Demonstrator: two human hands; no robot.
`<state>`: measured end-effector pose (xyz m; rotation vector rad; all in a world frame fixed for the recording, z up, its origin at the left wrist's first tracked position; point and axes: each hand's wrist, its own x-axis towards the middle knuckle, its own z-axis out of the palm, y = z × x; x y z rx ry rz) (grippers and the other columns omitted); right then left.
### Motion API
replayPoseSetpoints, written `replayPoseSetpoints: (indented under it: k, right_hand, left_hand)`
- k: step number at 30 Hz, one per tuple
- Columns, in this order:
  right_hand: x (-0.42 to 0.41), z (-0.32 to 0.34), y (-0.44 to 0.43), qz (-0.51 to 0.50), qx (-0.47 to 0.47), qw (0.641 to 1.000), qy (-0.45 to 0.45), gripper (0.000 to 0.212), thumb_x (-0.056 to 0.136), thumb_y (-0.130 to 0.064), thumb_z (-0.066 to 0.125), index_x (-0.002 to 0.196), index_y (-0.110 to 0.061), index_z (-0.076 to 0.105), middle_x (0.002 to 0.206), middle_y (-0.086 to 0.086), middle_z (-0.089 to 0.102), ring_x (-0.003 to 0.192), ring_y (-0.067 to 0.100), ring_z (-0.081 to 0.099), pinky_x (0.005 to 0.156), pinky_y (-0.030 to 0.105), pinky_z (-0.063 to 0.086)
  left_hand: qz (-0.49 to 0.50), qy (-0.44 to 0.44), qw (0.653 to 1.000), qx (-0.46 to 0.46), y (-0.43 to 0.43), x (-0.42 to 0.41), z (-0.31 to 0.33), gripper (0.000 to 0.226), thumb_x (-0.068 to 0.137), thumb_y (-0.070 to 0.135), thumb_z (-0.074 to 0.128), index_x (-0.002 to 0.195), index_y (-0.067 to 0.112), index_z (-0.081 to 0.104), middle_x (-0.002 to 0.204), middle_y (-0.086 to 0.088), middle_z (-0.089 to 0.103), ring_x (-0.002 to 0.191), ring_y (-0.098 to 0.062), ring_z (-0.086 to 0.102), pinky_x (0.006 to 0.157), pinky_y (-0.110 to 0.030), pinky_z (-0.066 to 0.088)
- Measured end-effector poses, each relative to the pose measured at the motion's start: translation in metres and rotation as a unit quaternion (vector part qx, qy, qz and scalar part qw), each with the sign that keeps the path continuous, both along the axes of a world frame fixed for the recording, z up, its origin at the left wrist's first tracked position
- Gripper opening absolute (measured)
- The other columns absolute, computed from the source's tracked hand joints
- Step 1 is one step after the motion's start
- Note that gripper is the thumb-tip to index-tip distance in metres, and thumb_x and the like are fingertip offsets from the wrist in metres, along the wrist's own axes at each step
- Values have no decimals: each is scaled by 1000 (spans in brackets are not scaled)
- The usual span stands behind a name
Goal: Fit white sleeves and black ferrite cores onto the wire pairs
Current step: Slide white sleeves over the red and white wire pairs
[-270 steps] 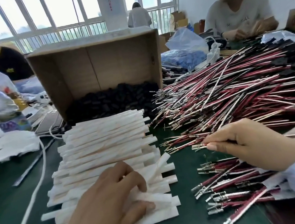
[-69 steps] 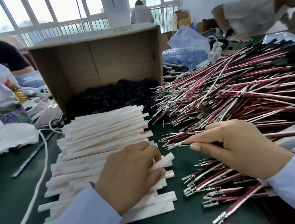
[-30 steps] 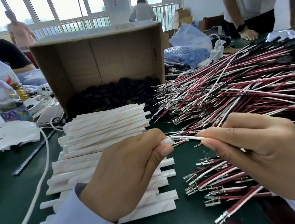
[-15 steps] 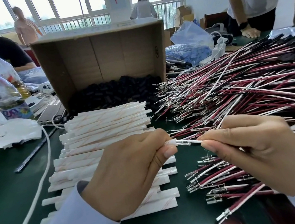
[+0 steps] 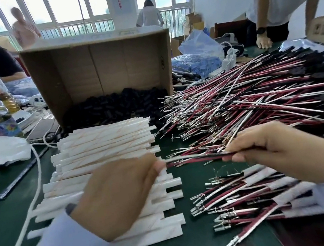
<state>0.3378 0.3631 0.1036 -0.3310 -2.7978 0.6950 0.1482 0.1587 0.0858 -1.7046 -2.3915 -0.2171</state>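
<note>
I watch both hands clamped on one wire pair point(image 5: 193, 157), just right of centre frame. The left hand point(image 5: 121, 195) pinches its terminal end and the right hand point(image 5: 275, 152) pinches it further back. The fingers hide whether a sleeve sits inside the left grip, so I cannot tell.

My worry is the two crimped terminals. If they splay or enter unevenly, one could snag at a sleeve's mouth and buckle the wire. The left hand also hangs over the stack of white sleeves point(image 5: 105, 143), so a careless drag could scatter it. The loose wire pile point(image 5: 258, 101) at right looks tangled and could catch the pair's tail.

The cardboard box point(image 5: 97, 69), upper centre, lies on its side with its opening toward me. A heap of black ferrite cores point(image 5: 113, 106) reaches its lip. A blue plastic bag point(image 5: 199, 55) to its right holds blue parts I cannot identify.
</note>
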Motion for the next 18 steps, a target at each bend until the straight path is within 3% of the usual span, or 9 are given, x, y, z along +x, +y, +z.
replayPoseSetpoints:
  k: [4,6,8,10,14,18]
  right_hand:
    - [-20,-14,-40,126,53,990,-41,17,95,-28,55,95,-20,69,75,-10,55,79,8,50,70,22,39]
    - [-16,-7,-34,79,64,994,-41,28,94,-41,48,95,-22,68,76,-14,56,81,5,48,74,22,40]
    - [-1,7,-8,-37,102,994,-29,38,86,-54,45,87,-23,68,75,-12,58,80,3,49,75,25,42]
    - [5,10,1,-71,84,994,-4,26,87,-45,55,78,-24,67,70,-9,54,75,7,49,72,28,42]
    - [-15,-6,-29,107,12,993,-45,32,91,-33,62,64,-20,55,59,-4,48,60,10,46,62,34,43]
    - [-1,9,-11,29,-65,997,44,25,83,-42,63,76,-19,70,64,2,60,52,5,50,50,14,37]
  left_hand:
    - [-92,-15,994,-53,11,36,-14,51,78,63,-14,81,30,25,72,4,44,68,-13,41,66,-32,38]
    - [-55,-21,997,-41,9,28,-6,50,79,63,-12,79,31,26,70,4,46,66,-11,43,66,-28,39]
    - [1,-29,999,-24,6,17,4,51,80,63,-11,76,31,28,68,5,46,63,-8,44,64,-25,38]
    - [2,-34,999,-26,11,22,7,51,80,63,-9,77,30,30,69,5,47,66,-8,46,68,-27,41]
    - [-59,-43,997,-37,25,56,-2,52,82,62,-7,85,25,31,74,4,47,78,-18,53,73,-36,46]
    - [-16,-50,999,-1,23,47,8,56,76,62,-14,77,27,29,71,5,48,69,-10,49,71,-32,45]
